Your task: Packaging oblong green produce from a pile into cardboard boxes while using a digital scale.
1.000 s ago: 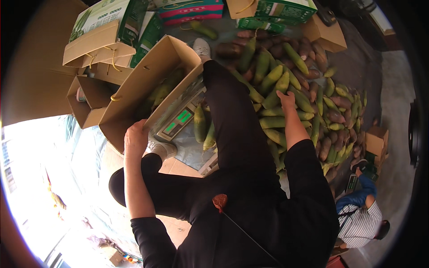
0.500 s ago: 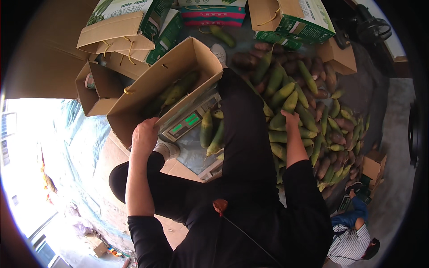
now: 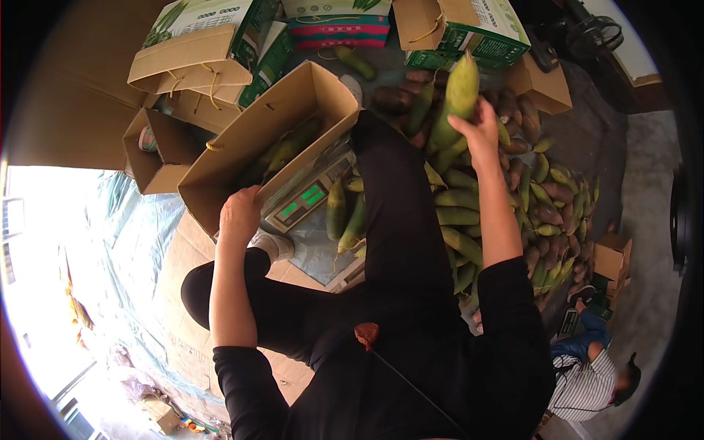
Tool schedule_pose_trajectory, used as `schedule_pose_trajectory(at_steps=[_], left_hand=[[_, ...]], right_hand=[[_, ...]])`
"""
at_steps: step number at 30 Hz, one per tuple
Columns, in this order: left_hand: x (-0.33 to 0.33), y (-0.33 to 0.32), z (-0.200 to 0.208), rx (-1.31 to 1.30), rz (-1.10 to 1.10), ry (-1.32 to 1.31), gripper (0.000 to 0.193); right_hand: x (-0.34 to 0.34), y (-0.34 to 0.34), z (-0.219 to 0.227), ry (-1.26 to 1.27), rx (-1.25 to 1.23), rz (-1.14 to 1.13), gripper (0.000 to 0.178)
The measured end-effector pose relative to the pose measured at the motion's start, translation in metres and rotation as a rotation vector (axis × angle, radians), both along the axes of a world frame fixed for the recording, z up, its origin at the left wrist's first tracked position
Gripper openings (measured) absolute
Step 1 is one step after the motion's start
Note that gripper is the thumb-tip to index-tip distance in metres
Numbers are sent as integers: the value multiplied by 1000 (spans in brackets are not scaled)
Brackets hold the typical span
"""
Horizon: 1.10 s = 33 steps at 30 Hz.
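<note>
My right hand (image 3: 482, 136) is closed around a long green radish (image 3: 461, 86), raised above the pile with its pale, pointed end up. At the left, my left hand (image 3: 240, 213) grips the near lower edge of an open cardboard box (image 3: 258, 121); its fingertips are partly hidden behind the cardboard. Several green radishes (image 3: 292, 149) lie inside this box. The box rests on a scale (image 3: 302, 202) with a lit green display. Beside the scale, more green radishes (image 3: 354, 224) lie next to my leg.
A large heap of green radishes (image 3: 459, 199) and brownish-purple roots (image 3: 545, 214) spreads over the floor at right. Printed cartons (image 3: 465, 34) stand along the far side. A smaller open box (image 3: 166, 158) is at left. Another person (image 3: 587, 378) sits at the lower right.
My right hand has lifted a green radish out of the pile, moving up and away from me. The left hand keeps its hold on the box.
</note>
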<state>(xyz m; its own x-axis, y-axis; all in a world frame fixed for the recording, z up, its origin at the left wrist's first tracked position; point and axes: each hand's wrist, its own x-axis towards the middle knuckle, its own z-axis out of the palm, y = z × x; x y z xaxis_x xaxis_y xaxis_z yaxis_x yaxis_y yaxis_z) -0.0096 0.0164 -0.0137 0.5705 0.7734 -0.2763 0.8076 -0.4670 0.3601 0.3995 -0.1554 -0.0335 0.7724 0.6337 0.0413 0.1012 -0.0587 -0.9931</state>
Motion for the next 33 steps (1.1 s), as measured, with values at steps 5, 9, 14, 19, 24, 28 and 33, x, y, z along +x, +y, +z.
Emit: schedule_pose_trajectory(at_steps=[5, 9, 14, 19, 24, 28, 33], left_hand=[[-9, 0, -5, 19, 8, -14, 28], [-11, 1, -6, 11, 12, -35, 28], [-5, 2, -3, 7, -29, 4, 28], [-18, 11, -18, 54, -123, -16, 28], [-3, 4, 0, -44, -85, -29, 27], [-4, 5, -2, -84, -54, -47, 26], [-8, 6, -4, -89, -48, -28, 27]], right_hand=[[-49, 75, 85, -145, 281, 222, 69], [-100, 119, 116, -267, 269, 403, 68], [-149, 157, 85, -468, 284, 475, 62], [-177, 161, 47, -775, 150, 504, 59], [-160, 132, 36, -841, -22, 490, 54], [-108, 91, 31, -726, 105, 256, 34], [-17, -12, -29, -276, -227, 87, 30]])
